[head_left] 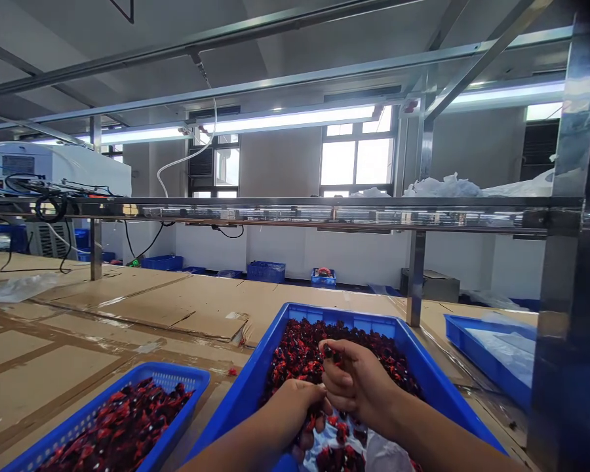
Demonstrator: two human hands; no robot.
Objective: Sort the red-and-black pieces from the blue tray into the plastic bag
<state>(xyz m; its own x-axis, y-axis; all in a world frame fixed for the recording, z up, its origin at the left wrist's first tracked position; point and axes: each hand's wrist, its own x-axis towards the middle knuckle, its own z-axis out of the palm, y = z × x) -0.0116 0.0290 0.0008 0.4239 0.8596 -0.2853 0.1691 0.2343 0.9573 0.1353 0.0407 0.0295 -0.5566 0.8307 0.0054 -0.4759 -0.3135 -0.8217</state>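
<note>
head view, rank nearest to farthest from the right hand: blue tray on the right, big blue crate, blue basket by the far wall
1. Big blue crate: right hand is directly over it.
2. Blue tray: to the right of the crate.
3. Blue basket: farthest, straight ahead in the distance.

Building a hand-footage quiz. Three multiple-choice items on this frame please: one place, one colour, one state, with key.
1. Where is the left hand?
A) in the large crate
B) on the cardboard
C) in the flat tray

2. What colour is the small basket?
A) green
B) blue
C) white

3. What is the right hand doing?
A) lying open and empty
B) gripping the crate's rim
C) pinching a small dark piece

Answers:
1. A: it reaches down among the dark red pieces filling the crate.
2. B: its rim and mesh sides show blue.
3. C: the fingertips close on the piece above the crate.
</note>
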